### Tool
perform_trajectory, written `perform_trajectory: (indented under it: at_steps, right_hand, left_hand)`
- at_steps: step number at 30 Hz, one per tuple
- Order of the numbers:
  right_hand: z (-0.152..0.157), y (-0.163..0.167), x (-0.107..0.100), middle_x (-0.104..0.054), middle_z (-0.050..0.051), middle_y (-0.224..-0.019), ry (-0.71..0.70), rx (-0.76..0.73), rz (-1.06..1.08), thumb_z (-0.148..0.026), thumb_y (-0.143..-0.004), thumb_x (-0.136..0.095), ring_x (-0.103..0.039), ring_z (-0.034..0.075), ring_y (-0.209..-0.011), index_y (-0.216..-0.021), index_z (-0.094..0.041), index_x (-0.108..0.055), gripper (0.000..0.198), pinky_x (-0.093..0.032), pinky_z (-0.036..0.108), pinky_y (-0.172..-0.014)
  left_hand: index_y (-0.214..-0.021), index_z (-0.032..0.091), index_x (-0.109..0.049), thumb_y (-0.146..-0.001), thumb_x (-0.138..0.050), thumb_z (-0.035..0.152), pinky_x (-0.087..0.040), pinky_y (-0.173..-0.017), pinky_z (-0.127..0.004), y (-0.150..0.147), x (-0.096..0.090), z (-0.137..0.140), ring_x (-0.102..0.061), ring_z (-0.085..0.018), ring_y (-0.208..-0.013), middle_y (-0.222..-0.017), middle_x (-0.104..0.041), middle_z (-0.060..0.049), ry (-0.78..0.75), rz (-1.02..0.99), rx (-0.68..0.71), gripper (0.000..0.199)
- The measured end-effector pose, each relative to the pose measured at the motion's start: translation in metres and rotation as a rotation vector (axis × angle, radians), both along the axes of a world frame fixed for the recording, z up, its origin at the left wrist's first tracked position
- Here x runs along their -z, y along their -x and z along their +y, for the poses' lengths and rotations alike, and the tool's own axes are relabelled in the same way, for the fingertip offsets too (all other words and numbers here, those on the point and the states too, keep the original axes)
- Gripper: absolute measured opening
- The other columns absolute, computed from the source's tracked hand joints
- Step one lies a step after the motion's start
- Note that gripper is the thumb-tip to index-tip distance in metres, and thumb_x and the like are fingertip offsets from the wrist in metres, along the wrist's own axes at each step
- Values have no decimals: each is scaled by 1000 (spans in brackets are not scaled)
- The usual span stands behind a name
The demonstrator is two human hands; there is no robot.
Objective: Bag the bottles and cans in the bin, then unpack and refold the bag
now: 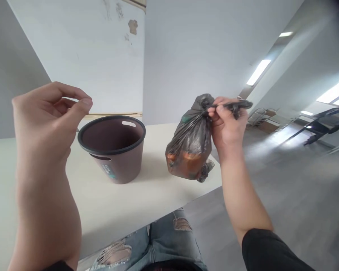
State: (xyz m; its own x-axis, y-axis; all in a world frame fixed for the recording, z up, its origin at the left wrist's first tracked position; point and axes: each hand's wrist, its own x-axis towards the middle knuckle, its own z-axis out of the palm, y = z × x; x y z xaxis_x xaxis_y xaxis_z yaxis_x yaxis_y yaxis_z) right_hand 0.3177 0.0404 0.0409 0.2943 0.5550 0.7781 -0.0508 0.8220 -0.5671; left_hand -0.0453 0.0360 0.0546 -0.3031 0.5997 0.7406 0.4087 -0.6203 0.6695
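Observation:
A tied dark plastic garbage bag (193, 145), see-through enough to show orange-brown things inside, hangs from my right hand (228, 118). The fingers of that hand are closed around its gathered neck, and a loose twist of plastic sticks out past them. My left hand (55, 107) is raised on the left with its fingers curled and thumb and index fingertip together; nothing shows between them. Just right of it stands a brownish-purple trash can (121, 165), upright, with a dark rim and slotted handle holes. Its bottom inside is hidden from here.
The trash can stands on a white table (155, 192), whose front edge runs close to my legs in ripped jeans (158, 241). Behind the table are a white panel (96, 56) and a wall (197, 49). Dark-framed furniture (322, 128) stands on the grey floor at right.

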Motion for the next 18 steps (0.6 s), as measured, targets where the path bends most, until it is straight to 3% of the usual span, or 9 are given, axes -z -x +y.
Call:
perform_trajectory:
  at_steps: [4,10,13,18]
  right_hand:
    - [4,9,31,-69,-3,-92,91,-122,97,-30,-70,-96,-67,6,-68,-79,-22,-71,27,-61,18,-66]
    - [21,21,71,-67,-5,-91,148,-276,380,-25,-73,-89,-63,3,-68,-80,-21,-67,23,-59,12,-70]
    - [29,18,90,-64,-6,-82,153,-306,554,-23,-77,-84,-61,3,-66,-80,-21,-64,20,-59,12,-72]
    - [35,5,115,-61,-8,-71,221,-313,746,-24,-83,-78,-57,3,-56,-82,-21,-61,17,-55,11,-59]
  left_hand:
    - [-83,17,-79,-76,-77,21,-43,-60,-28,0,0,-1,-59,-12,-65,-73,-68,0,-19,-5,29,8]
    - [-82,18,-80,-75,-76,20,-42,-60,-29,1,0,-2,-58,-12,-64,-71,-68,0,-29,22,36,8]
    - [-83,18,-80,-76,-76,19,-42,-61,-29,0,0,-5,-56,-12,-65,-71,-66,0,-18,18,19,8]
    - [-84,18,-79,-77,-79,20,-41,-61,-29,0,-2,-7,-53,-11,-64,-72,-67,0,-22,24,27,7]
